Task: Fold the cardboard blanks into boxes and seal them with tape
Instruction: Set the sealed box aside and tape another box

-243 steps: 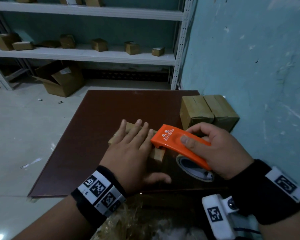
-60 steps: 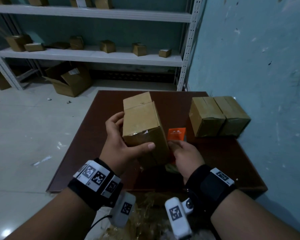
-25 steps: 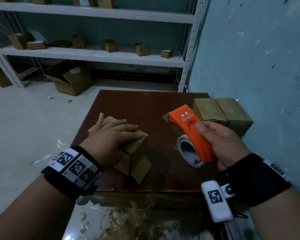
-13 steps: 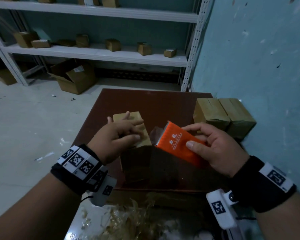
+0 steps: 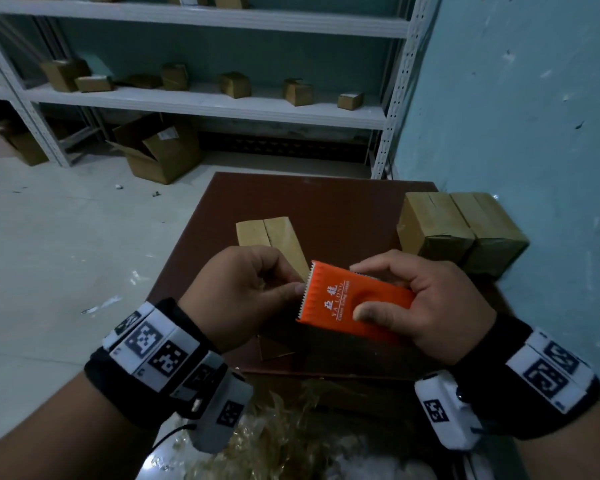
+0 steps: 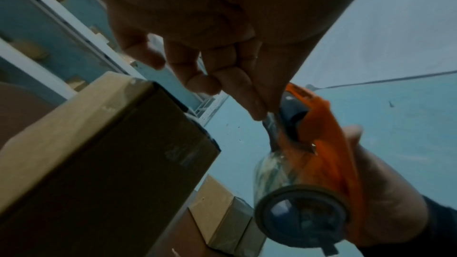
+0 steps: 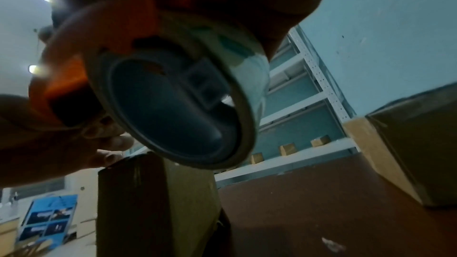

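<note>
A brown cardboard box [image 5: 271,237] stands on the dark red table [image 5: 326,202], its two top flaps meeting in a seam. Above its near end my right hand [image 5: 359,289] grips an orange tape dispenser [image 5: 326,306], thumb on top and fingers round the far side. My left hand [image 5: 291,282] pinches the loose tape end [image 6: 265,119] at the dispenser's toothed edge. The left wrist view shows the clear tape roll [image 6: 301,218] under the orange body [image 6: 321,134], beside the box [image 6: 99,153]. In the right wrist view, the roll [image 7: 173,105] hangs over the box [image 7: 153,202].
Two taped boxes [image 5: 433,223] [image 5: 489,223] stand side by side at the table's right edge, against the blue wall. Crumpled clear plastic [image 5: 291,427] lies below the table's near edge. White shelves [image 5: 201,102] with small boxes and an open carton [image 5: 160,147] stand beyond.
My left hand has left the box top and now pinches the tape at the dispenser's toothed edge. The dispenser has turned flatter and come nearer to me.
</note>
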### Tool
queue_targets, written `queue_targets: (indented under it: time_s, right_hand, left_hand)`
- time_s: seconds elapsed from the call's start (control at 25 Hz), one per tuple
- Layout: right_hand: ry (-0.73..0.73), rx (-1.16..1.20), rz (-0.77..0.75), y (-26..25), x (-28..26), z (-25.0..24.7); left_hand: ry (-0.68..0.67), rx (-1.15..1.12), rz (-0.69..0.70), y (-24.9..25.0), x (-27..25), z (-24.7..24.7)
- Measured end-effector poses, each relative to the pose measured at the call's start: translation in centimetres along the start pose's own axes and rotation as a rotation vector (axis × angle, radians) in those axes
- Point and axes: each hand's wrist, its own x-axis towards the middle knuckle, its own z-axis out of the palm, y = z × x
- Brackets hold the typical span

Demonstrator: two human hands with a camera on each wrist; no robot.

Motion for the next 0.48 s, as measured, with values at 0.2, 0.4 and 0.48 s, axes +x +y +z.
queue_targets:
  time_s: [0.2,0.4,0.48]
  right_hand:
    - [0.011,-0.167,-0.035,0.8,0.4,-1.3]
    - [0.063,-0.245,-0.008,1.8,0.3,-2.0]
    - [0.056,-0.307,-0.007,2.3,0.7,-1.2]
  left_hand:
    - [0.13,0.09,-0.101,-1.0,-2.3,-0.8]
    - [0.183,0.131,-0.182,-2.2,-3.8,-2.6]
    - [0.209,0.182,-0.184,-2.8,-3.9,-2.2]
